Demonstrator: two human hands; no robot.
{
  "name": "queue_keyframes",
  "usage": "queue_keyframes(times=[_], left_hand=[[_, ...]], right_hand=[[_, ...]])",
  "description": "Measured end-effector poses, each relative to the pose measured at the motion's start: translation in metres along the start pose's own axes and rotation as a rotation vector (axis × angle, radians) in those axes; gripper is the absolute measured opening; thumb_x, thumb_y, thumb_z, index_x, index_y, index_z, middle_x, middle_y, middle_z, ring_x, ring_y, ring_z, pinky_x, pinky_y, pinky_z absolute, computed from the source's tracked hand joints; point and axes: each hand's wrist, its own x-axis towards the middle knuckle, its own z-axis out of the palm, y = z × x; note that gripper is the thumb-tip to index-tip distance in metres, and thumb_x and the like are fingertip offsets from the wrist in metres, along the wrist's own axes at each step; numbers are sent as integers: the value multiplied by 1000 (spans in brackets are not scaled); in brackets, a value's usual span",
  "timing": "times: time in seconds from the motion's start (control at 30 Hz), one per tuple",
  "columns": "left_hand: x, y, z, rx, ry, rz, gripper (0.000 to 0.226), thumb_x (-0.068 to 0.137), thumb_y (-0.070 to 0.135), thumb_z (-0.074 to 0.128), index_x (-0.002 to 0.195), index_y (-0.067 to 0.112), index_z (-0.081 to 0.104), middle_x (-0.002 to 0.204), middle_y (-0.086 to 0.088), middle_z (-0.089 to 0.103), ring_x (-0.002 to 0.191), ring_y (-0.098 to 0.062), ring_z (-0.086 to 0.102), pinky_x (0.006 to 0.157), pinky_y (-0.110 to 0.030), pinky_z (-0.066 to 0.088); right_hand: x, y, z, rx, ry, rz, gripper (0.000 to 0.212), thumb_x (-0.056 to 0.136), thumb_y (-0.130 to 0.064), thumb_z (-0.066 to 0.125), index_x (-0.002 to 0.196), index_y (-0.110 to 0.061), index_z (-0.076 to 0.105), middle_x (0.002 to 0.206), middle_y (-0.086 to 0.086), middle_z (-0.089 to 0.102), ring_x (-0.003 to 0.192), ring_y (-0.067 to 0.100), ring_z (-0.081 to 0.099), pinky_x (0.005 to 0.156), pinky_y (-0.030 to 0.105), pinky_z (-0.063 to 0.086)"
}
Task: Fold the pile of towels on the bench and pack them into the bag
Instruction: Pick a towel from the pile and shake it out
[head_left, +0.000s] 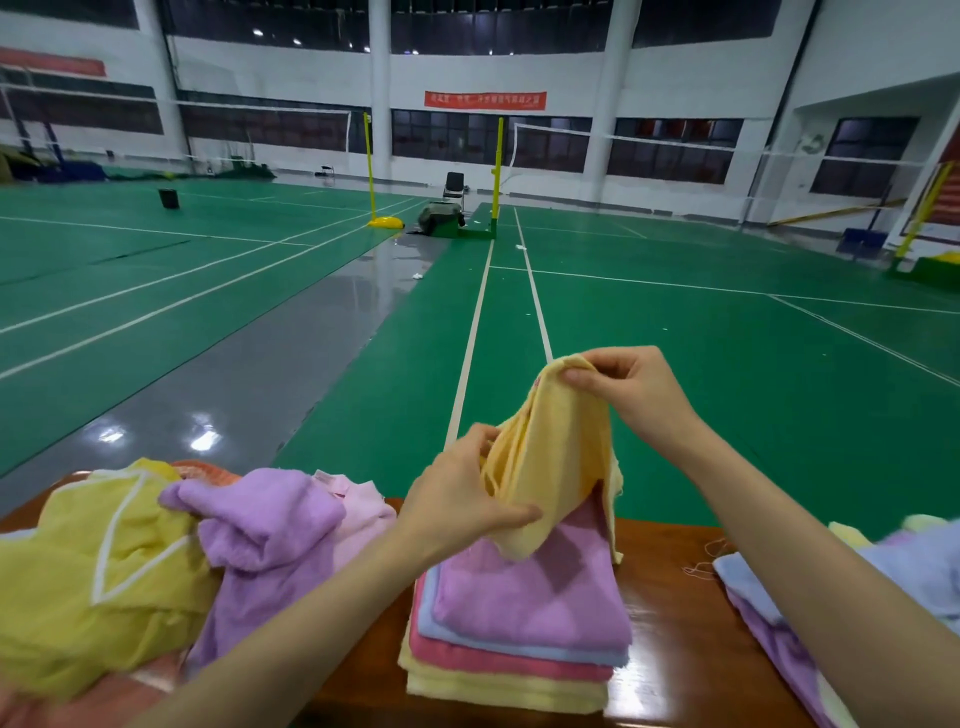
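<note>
**Where are you in the job?**
Folding, mid-towel. My right hand (631, 395) pinches a corner of the pale yellow towel (550, 467) up high, thumb against fingertips. My left hand (462, 499) is lower and nearer me, fingers and thumb curled round a bunched edge of the same cloth. The towel hangs between them, crumpled, not yet flat.

**And the finished ones?**
Right under my left hand: the folded stack (519, 618) on the wooden bench (670, 597), lilac on top, then blue, pink and yellow layers. The hanging towel's lower tip is at that lilac top, touching or just above, I can't tell which.

**What's left?**
Plenty, I reckon. The unfolded pile (130, 561), yellow-green, lilac and pink, lies out past my left forearm, well to the left of that hand. The further towels (883, 577), pale blue and lilac, sit beyond my right forearm. They're blurred, so folded or not I can't say.

**Next move?**
I judge it calls for finding the second corner with the left hand. Then I spread my hands to pull the edge taut, halve the towel and lay it on the stack below.

**The bag?**
Nowhere in sight, so packing looks some way off.
</note>
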Motion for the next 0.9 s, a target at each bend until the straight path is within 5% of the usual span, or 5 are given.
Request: queue_keyframes(times=[0.07,0.23,0.43,0.57,0.9], left_hand=[[3,-2,4,130,82,-18,26,62,33,67,71,27,43,64,9,48,67,-24,49,56,-30,36],[61,4,-26,-120,287,-112,35,78,16,69,51,17,47,49,4,44,55,-20,43,57,-29,33],[159,54,-75,-333,366,-58,7,87,7,61,85,14,65,76,-4,60,47,-13,56,43,-19,41],[190,83,-87,-469,367,4,13,91,-1,54,98,4,64,103,-15,62,68,-27,65,47,-21,55],[175,107,-117,-341,265,144,12,91,4,54,91,11,64,88,-8,61,54,-12,63,50,-19,54]], right_hand=[[9,-3,-8,-33,48,-2,16,82,-11,69,78,-27,69,77,-11,67,69,-8,57,67,6,42],[46,-1,-42,-64,184,87,9,79,-15,72,79,-24,70,75,-11,65,74,2,56,75,21,41],[89,2,-65,70,378,244,5,80,-8,70,82,-9,66,61,-8,59,37,-3,49,42,9,35],[108,-1,-72,257,475,254,19,85,-5,64,71,-17,59,74,0,62,43,-2,59,44,11,43],[97,-14,-84,312,501,215,12,81,-12,70,74,-20,64,67,-5,56,56,6,44,44,16,30]])
